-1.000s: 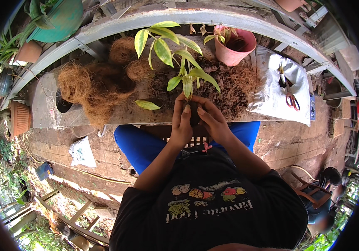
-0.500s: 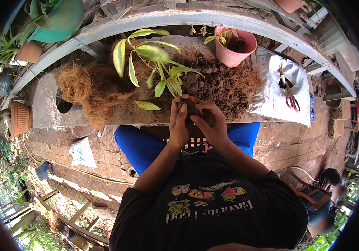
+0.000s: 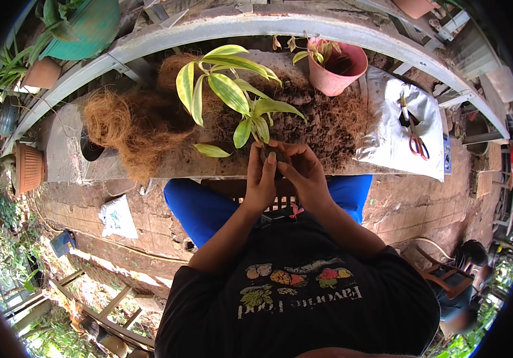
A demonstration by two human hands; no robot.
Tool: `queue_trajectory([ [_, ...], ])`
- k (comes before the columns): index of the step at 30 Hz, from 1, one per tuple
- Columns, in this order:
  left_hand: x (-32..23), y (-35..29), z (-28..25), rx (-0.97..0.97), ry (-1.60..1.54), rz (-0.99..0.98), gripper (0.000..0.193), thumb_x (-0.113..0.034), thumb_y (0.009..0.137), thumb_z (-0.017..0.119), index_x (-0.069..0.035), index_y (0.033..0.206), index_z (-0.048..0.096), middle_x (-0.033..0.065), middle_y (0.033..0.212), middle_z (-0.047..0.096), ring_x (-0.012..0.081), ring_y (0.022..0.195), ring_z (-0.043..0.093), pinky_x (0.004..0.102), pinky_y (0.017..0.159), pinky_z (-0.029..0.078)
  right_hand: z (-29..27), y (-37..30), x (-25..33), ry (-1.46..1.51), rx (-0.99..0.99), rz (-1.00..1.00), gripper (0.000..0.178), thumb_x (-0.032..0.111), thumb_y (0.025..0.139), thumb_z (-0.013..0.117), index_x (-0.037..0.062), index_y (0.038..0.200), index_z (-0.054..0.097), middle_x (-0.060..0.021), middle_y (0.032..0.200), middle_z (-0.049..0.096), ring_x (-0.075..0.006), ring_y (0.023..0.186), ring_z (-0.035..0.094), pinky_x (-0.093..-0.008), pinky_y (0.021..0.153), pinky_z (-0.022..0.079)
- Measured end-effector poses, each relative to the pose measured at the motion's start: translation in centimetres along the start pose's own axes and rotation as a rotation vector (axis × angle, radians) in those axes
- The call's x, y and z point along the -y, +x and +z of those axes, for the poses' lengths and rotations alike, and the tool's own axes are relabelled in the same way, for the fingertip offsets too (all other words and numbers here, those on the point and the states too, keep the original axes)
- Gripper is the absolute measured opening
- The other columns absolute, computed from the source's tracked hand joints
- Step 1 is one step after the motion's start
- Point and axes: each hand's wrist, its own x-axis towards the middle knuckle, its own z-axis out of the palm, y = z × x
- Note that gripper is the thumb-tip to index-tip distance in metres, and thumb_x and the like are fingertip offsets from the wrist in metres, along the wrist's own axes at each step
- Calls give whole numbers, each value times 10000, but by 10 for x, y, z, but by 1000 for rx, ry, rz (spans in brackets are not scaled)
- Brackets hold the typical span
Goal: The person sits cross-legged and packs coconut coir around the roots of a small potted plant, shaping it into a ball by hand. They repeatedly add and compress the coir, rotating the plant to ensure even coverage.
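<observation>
Head view: the left hand (image 3: 260,178) and the right hand (image 3: 302,173) meet at the near edge of the table (image 3: 65,156), both wrapped around the base of a small plant (image 3: 232,95). The fingers close snugly on the dark root clump, probably to keep the loose roots and soil packed together while the stem is steadied. The plant leans up and away toward 11 o'clock from the hands. Its leaves are long, pointed and pale green with yellowish stripes, fanning out from a short stem; one loose leaf (image 3: 212,150) lies flat on the table at 9 o'clock from the hands.

Behind the plant spreads a heap of dark soil (image 3: 328,122), and at 10 o'clock sits a tuft of brown coconut fibre (image 3: 131,125), both within reach. A pink pot (image 3: 335,68) stands at 1 o'clock. Red-handled scissors (image 3: 415,134) rest on a white sack (image 3: 397,128) at 3 o'clock, well apart
</observation>
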Motion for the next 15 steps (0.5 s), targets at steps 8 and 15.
queue_trajectory([
  [8, -12, -3, -2, 13, -216, -87, 319, -87, 1013, 561, -88, 1306, 434, 65, 1148, 555, 151, 951, 586, 298, 844, 507, -19, 0, 4, -163, 104, 53, 325, -54, 938, 677, 36, 1215, 532, -81, 1298, 590, -137, 1188, 587, -317, 1030, 499],
  [15, -11, -5, -13, 32, -107, -45, 311, -67, 991, 589, -77, 1274, 461, 62, 1124, 563, 152, 916, 589, 310, 822, 503, -29, 3, 7, -166, 99, 4, 357, -6, 986, 626, 35, 1316, 496, -94, 1311, 593, -168, 1216, 588, -327, 1023, 495],
])
